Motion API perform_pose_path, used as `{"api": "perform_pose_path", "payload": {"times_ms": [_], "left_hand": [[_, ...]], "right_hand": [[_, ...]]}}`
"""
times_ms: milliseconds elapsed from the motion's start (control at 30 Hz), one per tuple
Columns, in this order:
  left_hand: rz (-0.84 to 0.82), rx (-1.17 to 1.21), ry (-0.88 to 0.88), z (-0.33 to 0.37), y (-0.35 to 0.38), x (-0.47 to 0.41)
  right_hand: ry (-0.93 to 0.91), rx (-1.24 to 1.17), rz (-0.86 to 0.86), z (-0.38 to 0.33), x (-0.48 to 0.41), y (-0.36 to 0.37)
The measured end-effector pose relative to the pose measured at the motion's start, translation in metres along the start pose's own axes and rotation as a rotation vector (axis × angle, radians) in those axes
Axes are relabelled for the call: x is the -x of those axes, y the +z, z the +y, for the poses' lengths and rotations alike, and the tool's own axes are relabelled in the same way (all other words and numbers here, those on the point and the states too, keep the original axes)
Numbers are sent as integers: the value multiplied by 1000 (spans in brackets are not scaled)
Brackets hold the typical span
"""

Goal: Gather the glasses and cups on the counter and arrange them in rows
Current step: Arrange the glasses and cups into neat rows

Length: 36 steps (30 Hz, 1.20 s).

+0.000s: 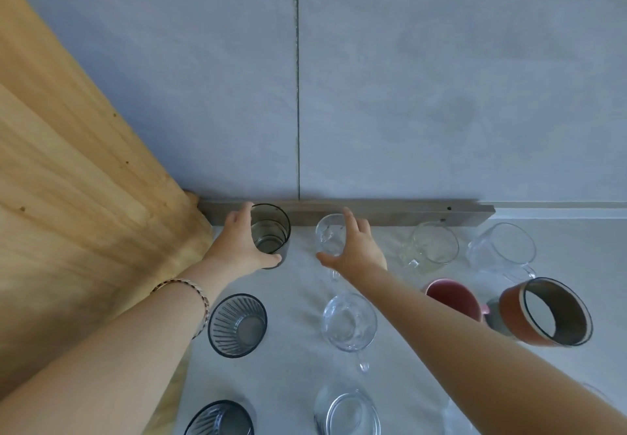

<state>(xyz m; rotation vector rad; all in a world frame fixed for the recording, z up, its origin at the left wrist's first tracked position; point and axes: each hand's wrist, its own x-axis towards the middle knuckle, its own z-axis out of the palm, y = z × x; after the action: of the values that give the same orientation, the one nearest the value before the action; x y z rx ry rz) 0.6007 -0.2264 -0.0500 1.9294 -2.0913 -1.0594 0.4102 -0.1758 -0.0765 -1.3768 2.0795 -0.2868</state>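
Note:
My left hand [239, 243] wraps around a smoky grey glass [270, 228] at the back of the pale counter [298, 302], close to the wall strip. My right hand [354, 248] grips a clear glass [329, 234] just to its right. Nearer to me, a ribbed grey glass [236, 324] and a clear handled cup [349, 321] stand in a second line. A third ribbed grey glass [220, 419] and a clear glass [346, 412] sit at the bottom edge. Right of my forearm stand two clear mugs [429, 246] [502, 251], a pink cup [453, 297] and a terracotta cup [546, 312].
A wooden panel [74, 197] rises along the left side of the counter. A grey tiled wall [407, 95] stands behind, with a dark strip [390, 212] along its foot. A beaded bracelet [190, 287] circles my left wrist.

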Motion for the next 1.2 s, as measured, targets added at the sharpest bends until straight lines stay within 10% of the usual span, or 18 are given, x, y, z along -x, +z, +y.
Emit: {"api": "perform_pose_path", "payload": {"times_ms": [233, 500, 700, 1200], "left_hand": [[-8, -306, -35, 23, -3, 10], [-42, -458, 521, 132, 57, 40], [-235, -520, 466, 194, 120, 29], [-99, -335, 139, 218, 164, 11]], "right_hand": [[-199, -35, -33, 22, 33, -42], [-127, 152, 263, 119, 65, -130], [376, 142, 77, 188, 34, -166], [233, -89, -42, 204, 2, -147]]}}
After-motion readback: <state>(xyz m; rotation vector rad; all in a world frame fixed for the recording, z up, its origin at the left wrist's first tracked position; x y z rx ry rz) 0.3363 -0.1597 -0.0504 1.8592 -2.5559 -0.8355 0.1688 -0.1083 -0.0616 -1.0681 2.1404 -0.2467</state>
